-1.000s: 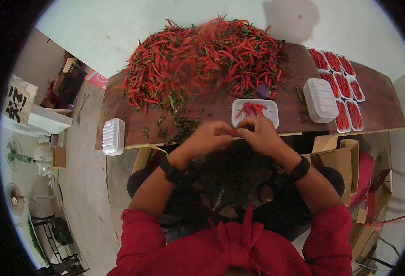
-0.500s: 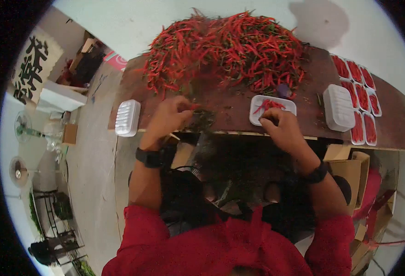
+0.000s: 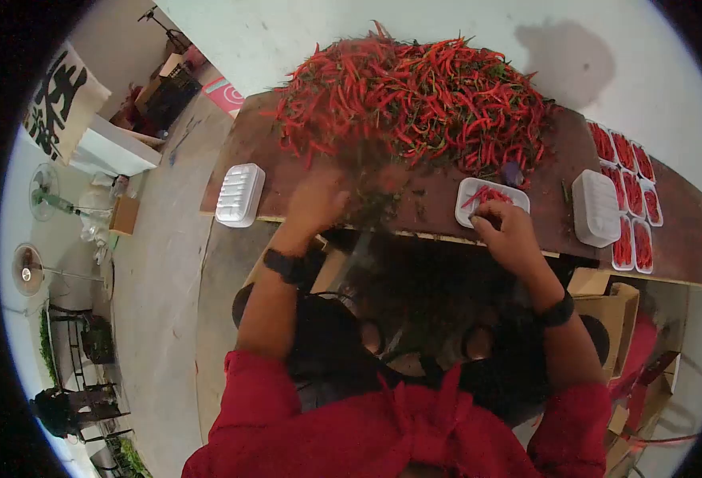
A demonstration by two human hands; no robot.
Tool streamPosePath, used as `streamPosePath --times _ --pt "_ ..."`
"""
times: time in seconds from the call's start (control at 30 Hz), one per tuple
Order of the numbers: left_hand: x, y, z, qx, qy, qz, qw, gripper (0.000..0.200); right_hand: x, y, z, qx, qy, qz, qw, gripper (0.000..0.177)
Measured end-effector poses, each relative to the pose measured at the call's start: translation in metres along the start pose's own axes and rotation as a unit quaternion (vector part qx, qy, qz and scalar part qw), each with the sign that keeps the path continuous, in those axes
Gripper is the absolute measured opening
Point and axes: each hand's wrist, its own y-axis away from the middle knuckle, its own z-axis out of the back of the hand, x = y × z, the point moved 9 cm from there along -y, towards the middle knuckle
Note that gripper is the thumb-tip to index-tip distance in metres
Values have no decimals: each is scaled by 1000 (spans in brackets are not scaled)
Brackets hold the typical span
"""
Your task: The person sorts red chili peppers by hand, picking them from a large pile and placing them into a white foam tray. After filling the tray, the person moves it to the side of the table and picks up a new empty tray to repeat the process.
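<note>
A big heap of red chili peppers (image 3: 439,103) with green stems lies at the back of the brown table. My left hand (image 3: 319,199) is over the table's front edge, left of some dark stem scraps (image 3: 371,205); motion smears its fingers. My right hand (image 3: 506,227) is at the near edge of a white foam tray (image 3: 518,193) that holds a few red chilies (image 3: 485,194). Its thumb and fingers are pinched together, and whatever may be between them is hidden. A small purple object (image 3: 513,173) sits just behind the tray.
Stacked white foam trays stand at the left (image 3: 239,195) and at the right (image 3: 596,209). Several chili-filled trays (image 3: 631,183) are laid out at the far right. Below the table on the right is an open cardboard box (image 3: 610,311). A wall rises behind the heap.
The whole view has shifted a little, with the table turned slightly. My left hand has gone from a clear curled pose to a blur. My right hand stays pinched by the tray.
</note>
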Motion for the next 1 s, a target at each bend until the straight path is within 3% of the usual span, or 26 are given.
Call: streamPosePath --times 0.07,0.2,0.23,0.3,0.37,0.4,0.5,0.57,0.6,0.67,0.8,0.87,1.0 --pt "-21 -6 -31 1 14 -132 991 40 0 6 7 -5 29 5 1000 18" --pt "-58 -8 -55 43 6 -154 987 35 -12 11 14 -23 55 15 998 16" --pt "-65 -5 -62 89 -3 -167 982 33 -12 11 15 -22 55 14 998 16" --pt "-78 0 -59 136 -13 -178 975 31 -18 9 11 14 27 -41 999 16" --pt "-94 28 -79 392 69 -203 895 29 -11 6 9 10 28 -25 999 17" --pt "-95 27 -75 393 68 -200 895 29 -7 4 9 5 30 -11 999 17" --pt "-75 17 -63 364 96 -127 918 31 -1 -3 1 27 31 21 999 18" --pt "-40 -22 -23 95 38 -40 994 38 4 -6 -2 34 39 28 998 18" --pt "-30 -30 -27 96 38 -40 994 38 7 -7 -3 39 50 35 997 18" --pt "-11 -50 -6 -82 6 -29 996 47 8 -8 -3 43 47 45 997 18" --pt "-10 -69 -18 -93 31 -4 995 65 5 -6 1 47 32 31 998 17" --pt "-11 -75 -23 -96 7 53 994 74 -1 -4 4 40 39 21 998 17" --pt "-14 -81 -30 -101 -5 97 990 74 -10 -1 8 53 61 -21 996 20"
